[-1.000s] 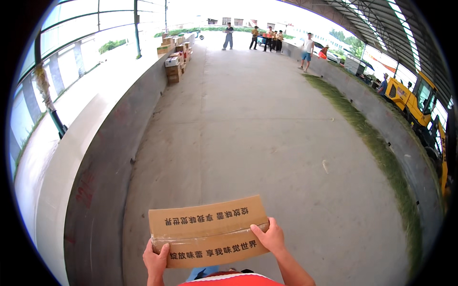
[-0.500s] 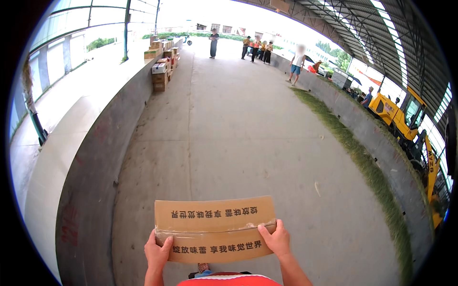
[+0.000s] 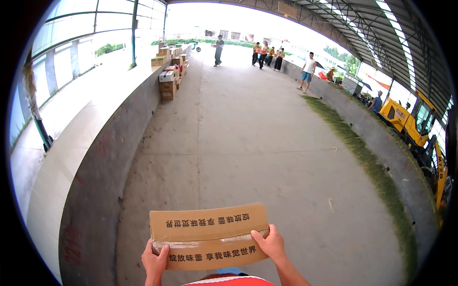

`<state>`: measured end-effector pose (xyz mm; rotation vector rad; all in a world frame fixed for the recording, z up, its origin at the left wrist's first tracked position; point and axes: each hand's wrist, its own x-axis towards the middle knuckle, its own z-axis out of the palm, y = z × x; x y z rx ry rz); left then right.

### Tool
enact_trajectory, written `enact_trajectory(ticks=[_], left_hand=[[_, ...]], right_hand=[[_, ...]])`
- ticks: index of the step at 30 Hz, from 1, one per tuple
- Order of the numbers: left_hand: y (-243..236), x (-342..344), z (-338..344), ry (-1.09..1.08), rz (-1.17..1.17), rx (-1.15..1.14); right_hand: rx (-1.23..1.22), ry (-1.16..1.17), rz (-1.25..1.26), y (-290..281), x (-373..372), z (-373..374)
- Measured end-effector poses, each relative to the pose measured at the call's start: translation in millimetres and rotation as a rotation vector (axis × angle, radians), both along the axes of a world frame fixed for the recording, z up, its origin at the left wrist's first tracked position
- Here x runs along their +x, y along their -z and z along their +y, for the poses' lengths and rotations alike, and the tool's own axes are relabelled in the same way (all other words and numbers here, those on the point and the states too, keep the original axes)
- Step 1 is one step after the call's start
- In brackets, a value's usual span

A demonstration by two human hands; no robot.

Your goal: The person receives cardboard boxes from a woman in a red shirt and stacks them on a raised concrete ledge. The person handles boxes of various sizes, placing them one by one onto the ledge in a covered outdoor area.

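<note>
A brown cardboard box [image 3: 205,229], its top seam closed with clear tape and dark printing on both flaps, is held level in front of my body. My left hand [image 3: 155,260] grips its left end, thumb on the top near the tape. At the right end my right hand [image 3: 270,243] is closed on it, thumb on the top flap. The fingers under the box are hidden on both sides.
Stacked cartons [image 3: 168,83] stand along the low concrete wall [image 3: 102,167] on the left. Several people [image 3: 268,56] are ahead; one [image 3: 308,71] stands by the right wall. Grass [image 3: 355,148] edges the concrete floor [image 3: 238,143]. A yellow loader [image 3: 403,117] is beyond the right wall.
The box has shifted slightly down and left in view, still in both my hands. The cartons and people ahead appear lower and further right. The person in dark clothes has changed stance.
</note>
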<state>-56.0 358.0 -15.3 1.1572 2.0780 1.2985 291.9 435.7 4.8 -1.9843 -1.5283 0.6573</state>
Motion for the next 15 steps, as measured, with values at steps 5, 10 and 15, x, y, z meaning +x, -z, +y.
enact_trajectory(ticks=[5, 10, 15], left_hand=[[9.6, -24.7, 79.7, -0.050, -0.004, 0.040], [-4.6, -31.4, 159.5, -0.077, -0.002, 0.024], [-7.0, -29.8, 236.4, -0.070, 0.031, 0.115]], right_hand=[[-0.013, -0.101, 0.022, 11.9, -29.8, 109.7], [0.011, -0.146, 0.075, 10.1, -40.5, 210.2], [0.108, -0.147, 0.106, 4.3, -44.7, 294.5]])
